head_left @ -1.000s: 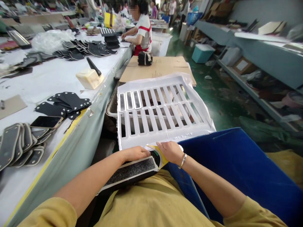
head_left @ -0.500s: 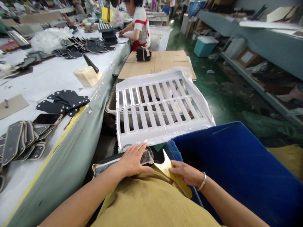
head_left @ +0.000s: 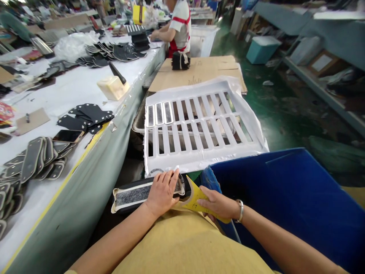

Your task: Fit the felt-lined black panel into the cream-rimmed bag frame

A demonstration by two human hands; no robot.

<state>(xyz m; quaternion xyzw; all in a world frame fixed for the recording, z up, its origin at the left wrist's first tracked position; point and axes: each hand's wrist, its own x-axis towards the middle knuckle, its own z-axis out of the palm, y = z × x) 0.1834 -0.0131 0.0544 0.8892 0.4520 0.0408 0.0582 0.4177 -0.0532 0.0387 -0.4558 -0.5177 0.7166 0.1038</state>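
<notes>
My left hand (head_left: 162, 190) lies flat on a long black padded piece (head_left: 134, 195) with a grey textured strip and a cream edge, pressing it down across my lap. My right hand (head_left: 219, 204) grips a curved yellow backing strip (head_left: 196, 198), which meets the right end of that piece. Just beyond my hands lies a white die-cut sheet (head_left: 199, 129) with rows of slot-shaped openings; three slots at its top left still hold grey strips.
A blue bin (head_left: 285, 198) stands at my right. The long white worktable (head_left: 68, 95) on the left carries stacks of black pieces (head_left: 85, 118), a phone (head_left: 66, 136) and a cream block with a black-handled tool (head_left: 113, 86). A person in a red apron (head_left: 178, 26) works at the far end.
My left hand shifted onto the right end of the black piece. My right hand pulled the yellow strip down off it, then brought it back up beside its end. The view swung slightly left.
</notes>
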